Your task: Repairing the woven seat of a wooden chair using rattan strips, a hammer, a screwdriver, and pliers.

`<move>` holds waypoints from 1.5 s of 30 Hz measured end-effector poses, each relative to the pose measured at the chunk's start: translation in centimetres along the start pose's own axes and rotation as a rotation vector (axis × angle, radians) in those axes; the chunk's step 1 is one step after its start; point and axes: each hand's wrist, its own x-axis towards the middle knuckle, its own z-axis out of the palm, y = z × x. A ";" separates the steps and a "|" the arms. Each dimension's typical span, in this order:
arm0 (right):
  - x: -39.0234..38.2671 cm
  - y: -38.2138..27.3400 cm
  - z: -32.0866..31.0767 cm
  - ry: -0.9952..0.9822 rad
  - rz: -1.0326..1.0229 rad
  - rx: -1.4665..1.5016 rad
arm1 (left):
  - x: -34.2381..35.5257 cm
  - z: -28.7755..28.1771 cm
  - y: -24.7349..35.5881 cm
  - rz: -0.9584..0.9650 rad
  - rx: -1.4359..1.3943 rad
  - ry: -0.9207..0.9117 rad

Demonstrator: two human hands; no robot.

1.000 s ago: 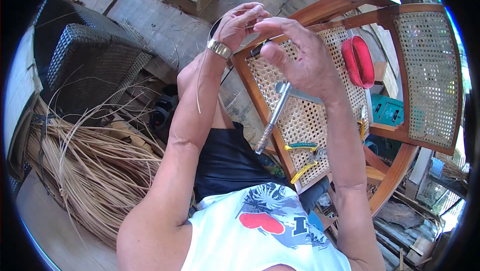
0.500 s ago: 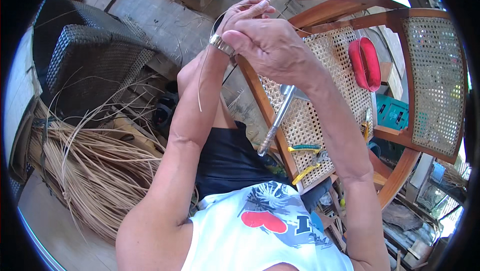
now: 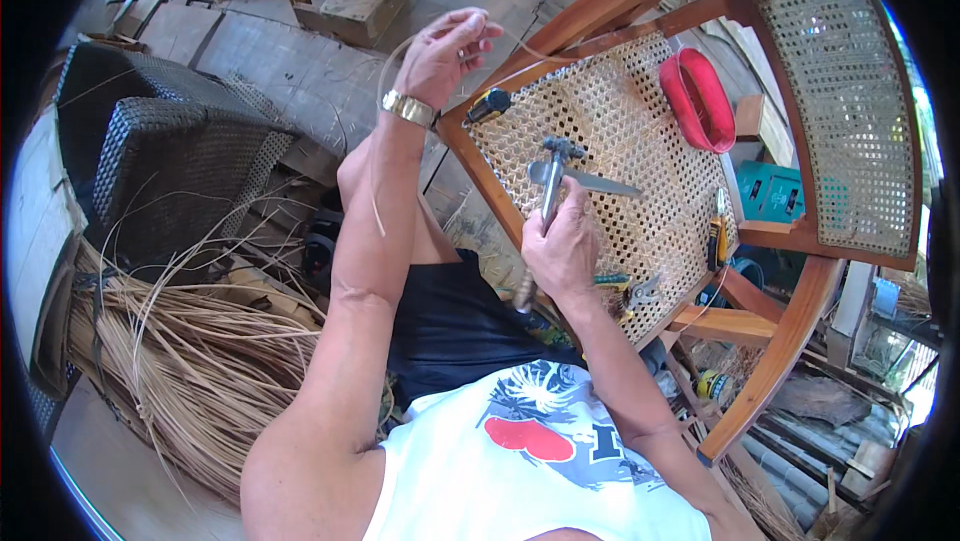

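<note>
My left hand [image 3: 440, 56], raised past the seat's left corner, has its fingers closed on a thin cane strand [image 3: 535, 49]. One end of the strand reaches the far seat rail; the other loops behind the wrist and hangs beside my forearm. My right hand [image 3: 565, 253] is wrapped round the metal handle of a hammer [image 3: 553, 166], above the woven cane seat [image 3: 620, 106] of a wooden chair. Close to the hammer head lies a flat metal blade [image 3: 605, 185]. A dark-and-yellow handled tool [image 3: 489, 104] rests at the seat's left corner.
A red oval ring [image 3: 697, 101] stands on the seat, with yellow-handled pliers [image 3: 718, 231] at its right edge and cutters [image 3: 642, 296] near my right wrist. The cane-panelled backrest [image 3: 845, 111] rises at right. A cane bundle [image 3: 190, 361] and dark woven furniture [image 3: 180, 161] stand left.
My right hand has left my left hand, moved down toward me and taken hold of the hammer. My left hand, still with the strand, has shifted slightly left in view.
</note>
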 end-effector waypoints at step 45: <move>-1.8 -0.5 -6.6 0.009 -0.215 0.052 | -0.5 -0.5 0.9 0.005 -0.027 0.042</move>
